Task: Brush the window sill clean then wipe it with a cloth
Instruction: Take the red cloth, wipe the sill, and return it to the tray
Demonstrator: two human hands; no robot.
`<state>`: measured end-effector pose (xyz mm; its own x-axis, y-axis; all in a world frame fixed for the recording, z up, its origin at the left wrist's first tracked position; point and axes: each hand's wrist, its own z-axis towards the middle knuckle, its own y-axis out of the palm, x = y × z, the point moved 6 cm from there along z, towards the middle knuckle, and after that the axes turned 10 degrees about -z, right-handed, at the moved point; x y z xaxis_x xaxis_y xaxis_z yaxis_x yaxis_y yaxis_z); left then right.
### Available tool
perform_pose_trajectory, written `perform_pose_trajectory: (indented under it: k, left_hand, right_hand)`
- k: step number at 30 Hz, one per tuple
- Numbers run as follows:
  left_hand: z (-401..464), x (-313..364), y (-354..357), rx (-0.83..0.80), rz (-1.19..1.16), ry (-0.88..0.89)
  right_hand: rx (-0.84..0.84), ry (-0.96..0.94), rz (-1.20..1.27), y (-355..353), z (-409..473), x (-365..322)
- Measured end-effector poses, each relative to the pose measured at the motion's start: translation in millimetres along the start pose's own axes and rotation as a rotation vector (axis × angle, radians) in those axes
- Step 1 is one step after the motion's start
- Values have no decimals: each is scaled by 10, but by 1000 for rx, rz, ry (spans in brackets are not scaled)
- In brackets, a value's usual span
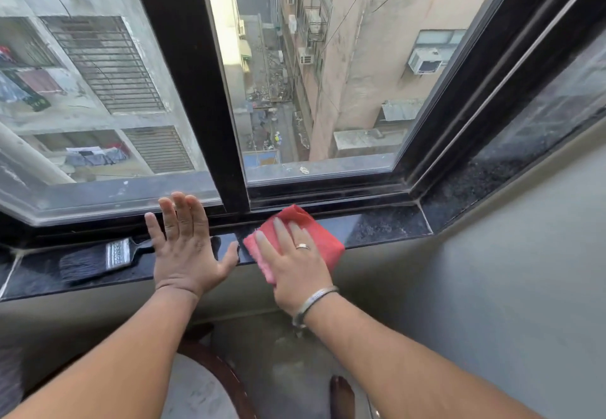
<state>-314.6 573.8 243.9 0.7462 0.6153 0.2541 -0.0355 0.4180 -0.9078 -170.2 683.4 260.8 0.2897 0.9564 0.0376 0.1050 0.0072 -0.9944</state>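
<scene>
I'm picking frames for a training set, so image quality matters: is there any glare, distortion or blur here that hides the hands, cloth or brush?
Head view: daylight through the glass, no harsh glare on the sill; wide-angle bends the window frame outward; left hand, right hand, red cloth and brush are sharp; the left pane looks hazy.
</scene>
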Motion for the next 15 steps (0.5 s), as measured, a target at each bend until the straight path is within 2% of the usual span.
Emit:
perform_pose_trajectory:
  k: [4,6,9,12,15]
  left_hand:
    - [9,31,-5,-2,-3,0]
    - [-25,64,-19,-3,21,14]
    - [-1,377,0,0,50,220]
    - [88,944,155,-51,38,452]
    - [138,1181,329,-118,52,483]
  right_hand:
    - [21,-5,-108,88,-16,280]
    - [33,96,-166,107,-170,689]
    - [-47,301,-210,102,-347,1335]
    - [-85,405,-265,22,-455,1807]
    - [-106,440,-283,-27,-571,2061]
